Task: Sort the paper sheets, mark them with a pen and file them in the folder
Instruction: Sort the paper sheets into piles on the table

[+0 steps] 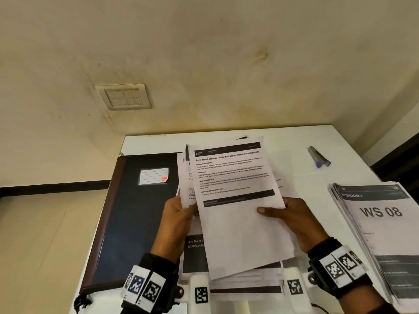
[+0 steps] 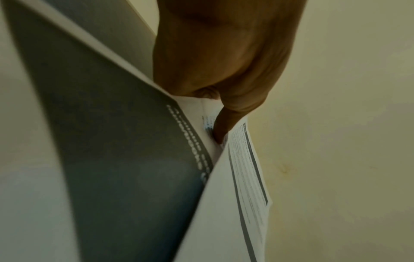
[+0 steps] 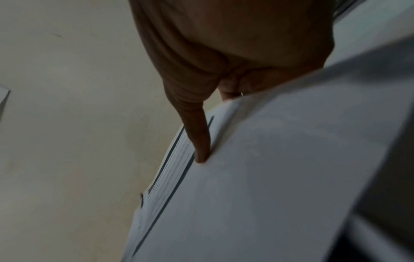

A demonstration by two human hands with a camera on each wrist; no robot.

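A printed top sheet [image 1: 235, 200] headed 3405 is held up over the white table [image 1: 283, 141]. My right hand [image 1: 292, 219] pinches its right edge, thumb on the front. My left hand [image 1: 179, 220] grips the bundle of sheets [image 1: 184, 177] behind it at the left edge. In the left wrist view the left hand [image 2: 220, 113] has its thumb between the sheets [image 2: 244, 177]. The right wrist view shows the right hand [image 3: 201, 134] with its thumb lying on the top sheet [image 3: 257, 177]. A dark folder [image 1: 133, 214] lies shut at the left. Two pens [image 1: 318, 156] lie at the far right.
A second stack of sheets [image 1: 381, 225], topped by a page reading WS 08, lies on the table at the right. More sheets [image 1: 247, 282] lie under my hands near the front edge. A wall with a switch plate [image 1: 124, 97] stands behind the table.
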